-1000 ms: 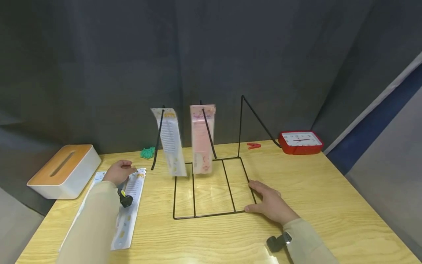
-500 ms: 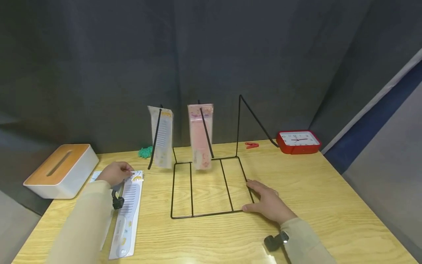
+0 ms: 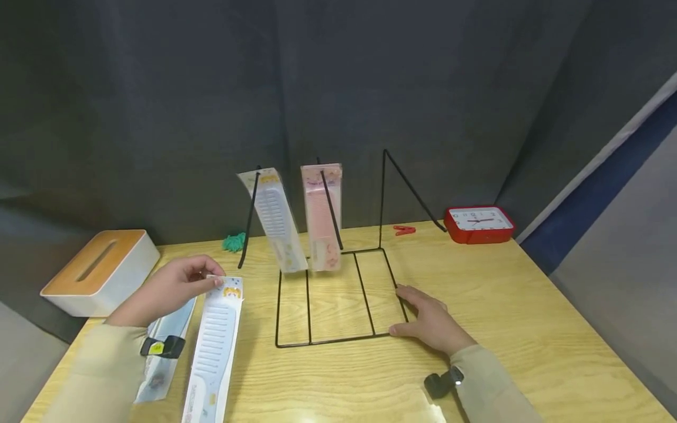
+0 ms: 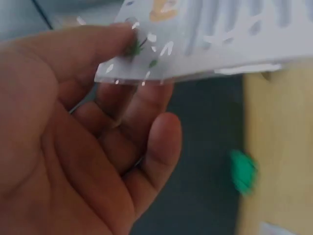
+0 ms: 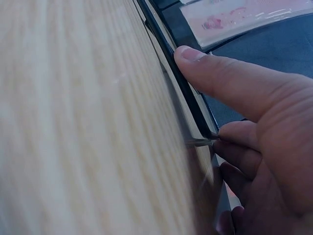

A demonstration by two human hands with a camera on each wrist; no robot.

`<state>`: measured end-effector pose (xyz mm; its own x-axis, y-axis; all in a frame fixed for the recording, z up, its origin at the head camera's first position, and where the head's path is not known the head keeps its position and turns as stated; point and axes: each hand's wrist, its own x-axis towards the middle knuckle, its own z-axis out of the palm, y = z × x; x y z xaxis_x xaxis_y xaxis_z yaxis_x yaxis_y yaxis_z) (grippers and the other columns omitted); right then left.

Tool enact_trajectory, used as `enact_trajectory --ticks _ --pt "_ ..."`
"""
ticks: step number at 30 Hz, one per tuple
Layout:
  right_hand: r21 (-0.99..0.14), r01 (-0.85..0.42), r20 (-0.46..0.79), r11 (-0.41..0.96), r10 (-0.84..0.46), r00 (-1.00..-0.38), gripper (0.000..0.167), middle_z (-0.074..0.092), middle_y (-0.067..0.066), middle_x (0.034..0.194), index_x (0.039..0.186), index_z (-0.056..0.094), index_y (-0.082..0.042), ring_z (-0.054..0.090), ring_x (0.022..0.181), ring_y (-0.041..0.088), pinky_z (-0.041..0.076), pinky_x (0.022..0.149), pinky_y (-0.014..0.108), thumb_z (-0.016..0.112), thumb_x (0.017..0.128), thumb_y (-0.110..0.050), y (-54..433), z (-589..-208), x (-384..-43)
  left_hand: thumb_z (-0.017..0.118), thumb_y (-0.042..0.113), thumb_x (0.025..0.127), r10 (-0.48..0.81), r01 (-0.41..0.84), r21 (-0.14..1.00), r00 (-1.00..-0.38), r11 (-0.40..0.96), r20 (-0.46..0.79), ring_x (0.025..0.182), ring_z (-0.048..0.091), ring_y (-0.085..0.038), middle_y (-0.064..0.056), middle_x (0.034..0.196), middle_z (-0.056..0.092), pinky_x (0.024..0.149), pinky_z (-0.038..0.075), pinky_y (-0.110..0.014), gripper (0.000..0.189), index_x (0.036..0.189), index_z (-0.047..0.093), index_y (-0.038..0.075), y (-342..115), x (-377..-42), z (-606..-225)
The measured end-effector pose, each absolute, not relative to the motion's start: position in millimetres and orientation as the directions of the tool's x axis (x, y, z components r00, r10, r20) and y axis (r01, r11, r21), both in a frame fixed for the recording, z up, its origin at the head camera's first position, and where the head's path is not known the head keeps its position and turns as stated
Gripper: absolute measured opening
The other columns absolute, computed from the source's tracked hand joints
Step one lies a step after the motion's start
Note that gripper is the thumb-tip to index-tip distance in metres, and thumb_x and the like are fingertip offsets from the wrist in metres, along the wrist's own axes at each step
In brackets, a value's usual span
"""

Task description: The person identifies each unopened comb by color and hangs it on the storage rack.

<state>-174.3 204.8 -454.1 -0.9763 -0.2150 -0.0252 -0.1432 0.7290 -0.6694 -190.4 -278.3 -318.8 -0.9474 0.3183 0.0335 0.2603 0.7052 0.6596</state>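
Note:
My left hand (image 3: 171,286) pinches the top corner of a packaged pale-blue comb (image 3: 213,346), its lower end toward me. In the left wrist view, the thumb lies over the printed top of the comb's card (image 4: 142,58), with the fingers behind. A second blue package (image 3: 158,379) lies on the table by the left wrist. My right hand (image 3: 431,323) rests at the front right corner of a black wire rack (image 3: 344,339), thumb on the front bar. From the rack's hooks hang a packaged blue comb (image 3: 280,229), tilted, and a packaged pink comb (image 3: 324,226).
A white tissue box with a wooden lid (image 3: 100,270) stands at the left. Behind the rack's left side lies a green tangled bundle (image 3: 234,242). Back right are a red clip (image 3: 404,230) and a red clock (image 3: 478,225), near the rack's third hook.
The left hand has taken hold of the blue comb's package and lifted its top end toward me. The hanging blue comb has swung about. My right hand stays at the rack corner.

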Motion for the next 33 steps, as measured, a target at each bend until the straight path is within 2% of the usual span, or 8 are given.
enact_trajectory --ticks 4,8,11,14,17,23,33 --pt "-0.668 -0.148 -0.026 0.729 -0.221 -0.975 0.093 0.037 0.012 0.159 0.151 0.044 -0.009 0.027 0.148 0.039 0.015 0.113 0.068 0.085 0.077 -0.047 204.6 -454.0 -175.9 0.072 0.019 0.094 0.447 0.424 0.639 -0.884 0.641 0.138 0.077 0.059 -0.015 0.006 0.089 0.067 0.068 0.051 -0.027 0.003 0.093 0.07 0.02 -254.8 -155.8 -281.5" --pt "-0.672 -0.149 -0.029 0.725 -0.226 -0.974 0.094 0.036 0.012 0.16 0.152 0.044 -0.009 0.027 0.148 0.039 0.016 0.113 0.068 0.084 0.077 -0.048 205.6 -454.1 -176.0 0.075 0.014 0.091 0.505 0.564 0.575 -0.816 0.592 0.281 0.075 0.059 -0.01 0.013 0.084 0.067 0.068 0.049 -0.026 0.015 0.088 0.07 0.027 -236.8 -125.7 -254.9" --pt "-0.677 -0.149 -0.027 0.721 -0.227 -0.974 0.094 0.035 0.012 0.16 0.152 0.043 -0.009 0.026 0.148 0.041 0.018 0.113 0.068 0.084 0.077 -0.048 206.3 -454.1 -176.4 0.076 0.01 0.09 0.455 0.592 0.552 -0.806 0.587 0.379 0.077 0.06 -0.008 0.013 0.085 0.068 0.072 0.048 -0.022 0.021 0.089 0.069 0.029 -226.8 -110.2 -244.2" --pt "-0.685 -0.145 -0.031 0.714 -0.227 -0.973 0.094 0.035 0.012 0.16 0.152 0.043 -0.009 0.025 0.148 0.041 0.019 0.114 0.067 0.085 0.077 -0.047 206.5 -454.2 -176.9 0.074 0.002 0.09 0.382 0.612 0.579 -0.79 0.538 0.479 0.081 0.061 -0.009 0.007 0.087 0.069 0.077 0.048 -0.019 0.022 0.092 0.07 0.024 -219.1 -103.9 -240.6" --pt "-0.688 -0.142 -0.036 0.712 -0.229 -0.973 0.094 0.035 0.011 0.16 0.152 0.043 -0.009 0.025 0.148 0.041 0.018 0.114 0.068 0.085 0.077 -0.048 206.2 -454.5 -177.1 0.073 -0.003 0.089 0.319 0.627 0.604 -0.775 0.492 0.546 0.08 0.06 -0.01 0.002 0.087 0.069 0.073 0.048 -0.019 0.02 0.092 0.071 0.017 -213.7 -105.6 -240.1" --pt "-0.687 -0.141 -0.04 0.713 -0.231 -0.972 0.095 0.035 0.011 0.16 0.153 0.043 -0.009 0.025 0.148 0.04 0.015 0.113 0.069 0.085 0.077 -0.047 206.8 -456.2 -177.0 0.075 0.003 0.09 0.276 0.603 0.598 -0.787 0.527 0.551 0.074 0.058 -0.009 0.006 0.082 0.069 0.063 0.044 -0.022 0.016 0.092 0.072 0.018 -204.2 -114.9 -240.6" --pt "-0.683 -0.152 -0.03 0.715 -0.235 -0.972 0.094 0.034 0.011 0.161 0.152 0.043 -0.009 0.024 0.148 0.04 0.018 0.113 0.068 0.085 0.077 -0.047 207.6 -457.0 -177.1 0.075 0.002 0.089 0.26 0.606 0.612 -0.785 0.508 0.562 0.073 0.056 -0.01 0.007 0.079 0.068 0.063 0.044 -0.022 0.016 0.093 0.073 0.017 -196.7 -115.7 -241.7"
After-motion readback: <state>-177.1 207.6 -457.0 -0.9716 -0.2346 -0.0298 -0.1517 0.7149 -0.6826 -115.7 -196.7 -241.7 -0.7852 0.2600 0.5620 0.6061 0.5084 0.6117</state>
